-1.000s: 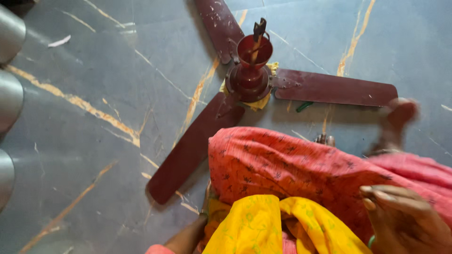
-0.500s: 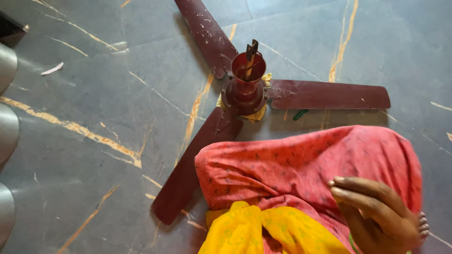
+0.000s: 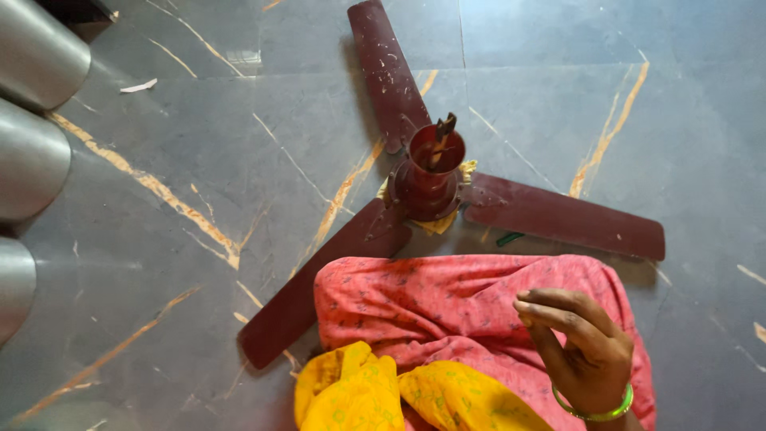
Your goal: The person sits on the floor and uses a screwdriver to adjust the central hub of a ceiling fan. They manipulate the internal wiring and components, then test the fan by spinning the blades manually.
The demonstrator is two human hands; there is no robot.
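Right hand (image 3: pixel 586 351) risen since before, fingers loosely curled, empty, above pink-clothed knee (image 3: pixel 447 307)

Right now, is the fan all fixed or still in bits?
Done: the ceiling fan is down on the floor, all three blades attached. In hand: nothing; the right hand hovers empty over the pink cloth. Left: the fan lies untouched, its rod sticking up.

Bare right hand (image 3: pixel 586 351) with green bangle (image 3: pixel 594 411); pink printed garment (image 3: pixel 447 307), yellow cloth (image 3: pixel 375 395).
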